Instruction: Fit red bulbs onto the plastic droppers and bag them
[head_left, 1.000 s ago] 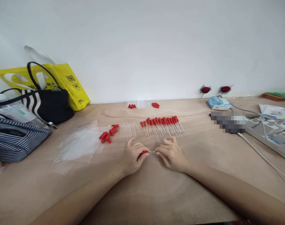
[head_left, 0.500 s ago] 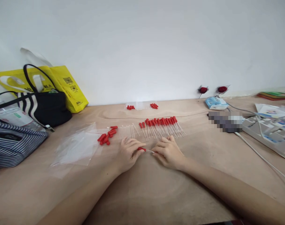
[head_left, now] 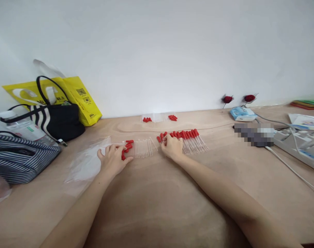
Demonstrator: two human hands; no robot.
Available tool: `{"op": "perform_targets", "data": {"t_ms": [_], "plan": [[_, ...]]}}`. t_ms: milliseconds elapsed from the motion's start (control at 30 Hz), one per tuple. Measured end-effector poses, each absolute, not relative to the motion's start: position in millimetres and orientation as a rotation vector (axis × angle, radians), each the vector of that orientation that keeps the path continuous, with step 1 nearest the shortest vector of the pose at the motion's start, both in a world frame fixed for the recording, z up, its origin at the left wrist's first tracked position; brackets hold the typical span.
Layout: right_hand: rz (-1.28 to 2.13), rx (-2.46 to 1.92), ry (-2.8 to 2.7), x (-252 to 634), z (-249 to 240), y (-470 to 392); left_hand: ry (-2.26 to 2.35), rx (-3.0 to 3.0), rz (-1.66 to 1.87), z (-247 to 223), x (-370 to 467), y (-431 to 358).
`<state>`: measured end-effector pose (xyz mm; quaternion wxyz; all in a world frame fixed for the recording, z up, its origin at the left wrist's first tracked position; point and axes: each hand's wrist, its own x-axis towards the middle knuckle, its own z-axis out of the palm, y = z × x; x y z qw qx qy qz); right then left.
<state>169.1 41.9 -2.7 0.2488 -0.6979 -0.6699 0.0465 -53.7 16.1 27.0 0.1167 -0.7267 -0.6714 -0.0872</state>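
My left hand (head_left: 113, 159) lies on the wooden table (head_left: 157, 199), fingers spread, its tips touching a small pile of loose red rubber caps (head_left: 129, 143). Just right of the caps lies a row of clear glass tubes (head_left: 144, 148). My right hand (head_left: 172, 146) rests with curled fingers on the left end of a row of capped droppers (head_left: 193, 138), red bulbs pointing to the wall. Whether a dropper is still in its fingers is hidden.
Clear plastic bags (head_left: 85, 163) lie left of my left hand. A striped bag (head_left: 19, 158), a black handbag (head_left: 61, 120) and a yellow bag (head_left: 83, 100) stand at the left. Small bags of red caps (head_left: 159, 118) sit by the wall. A power strip (head_left: 299, 144) with cables lies at the right.
Both hands left the table's middle, where they held one dropper between them. The left went to the red caps, the right went up to the row of droppers.
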Motion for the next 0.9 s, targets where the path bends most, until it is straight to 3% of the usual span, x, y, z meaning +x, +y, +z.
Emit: {"op": "perform_targets", "data": {"t_ms": [433,633,900], "plan": [[-0.028,-1.788,-1.997,151.5,1.2,45.2,-2.071,-2.017,-0.236,38.8,-62.5,17.7],[0.016,-1.938,-2.042,136.6,2.4,54.1,-1.99,-1.982,-0.228,35.8,-61.9,17.2],[-0.036,-2.008,-2.043,125.9,0.0,53.4,-1.659,-2.169,-0.577,38.4,-37.8,4.1]]}}
